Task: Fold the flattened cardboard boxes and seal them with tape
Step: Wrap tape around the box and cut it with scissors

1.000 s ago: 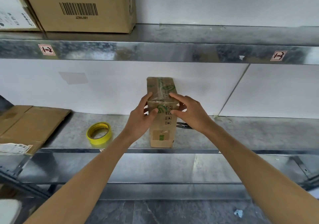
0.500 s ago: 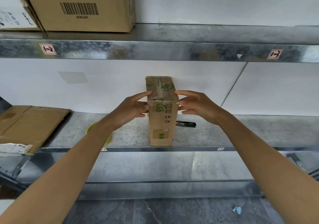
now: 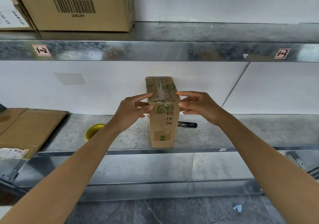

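A: Where does the small cardboard box [image 3: 163,120] stand?

B: Upright on the lower metal shelf [image 3: 241,134], at the front edge, narrow face toward the camera. Green logo and black handling marks on that face. A strip of clear tape [image 3: 161,92] runs along the top and laps over the front edge.

A: And the hands?

B: One on each side of the box, near its top. The left hand [image 3: 133,110] has its forefinger tip on the upper left edge and its thumb at the front left corner. The other fingers are loosely bent. The right hand [image 3: 198,106] mirrors it, with fingertips and thumb tip against the right side. Neither hand wraps round the box. Contact is at the fingertips only, and the palms stand off.

A: Is the box lifted?

B: No, its base sits on the shelf.

A: What else is on that shelf?

B: A yellow tape roll [image 3: 94,131] lies flat to the left of the box, half hidden behind the left forearm. A black cutter [image 3: 187,124] lies just right of the box, behind it. Flattened cardboard [image 3: 29,128] is at the far left and overhangs the shelf edge.

A: And above?

B: An upper shelf [image 3: 172,51] carries a large brown carton [image 3: 77,6] with a barcode marked JZWL001.
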